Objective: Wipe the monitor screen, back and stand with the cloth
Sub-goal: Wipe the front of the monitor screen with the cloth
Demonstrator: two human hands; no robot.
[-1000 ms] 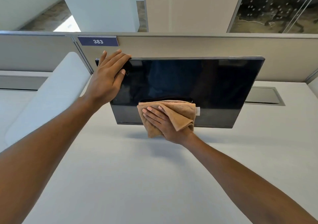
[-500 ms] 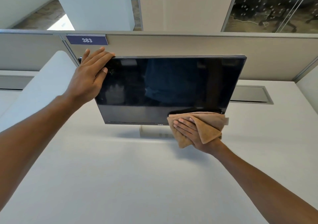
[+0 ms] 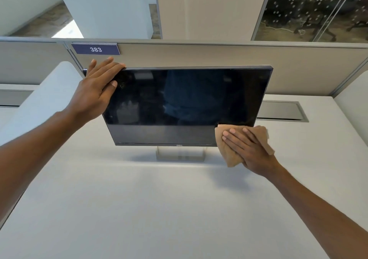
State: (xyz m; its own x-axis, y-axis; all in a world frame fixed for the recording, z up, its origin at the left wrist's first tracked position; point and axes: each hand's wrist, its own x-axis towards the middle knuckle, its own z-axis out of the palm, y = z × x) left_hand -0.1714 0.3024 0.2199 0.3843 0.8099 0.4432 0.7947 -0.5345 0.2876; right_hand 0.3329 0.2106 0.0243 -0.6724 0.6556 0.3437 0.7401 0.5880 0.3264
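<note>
A black monitor (image 3: 185,99) stands on the white desk (image 3: 159,209), its dark screen facing me and tilted back. Its grey stand (image 3: 180,156) shows just below the bottom bezel. My left hand (image 3: 95,91) grips the monitor's top left corner, fingers over the top edge. My right hand (image 3: 245,147) lies flat, pressing a folded tan cloth (image 3: 229,155) against the screen's bottom right corner. The monitor's back is hidden.
A beige partition (image 3: 199,55) with a purple "383" sign (image 3: 96,49) runs behind the monitor. A grey cable hatch (image 3: 282,111) is set in the desk behind the monitor's right side. A white curved divider (image 3: 39,99) rises at the left.
My right hand has slid the cloth to the right along the bottom of the screen, from near the middle to the bottom right corner. My left hand has kept its hold on the top left corner.
</note>
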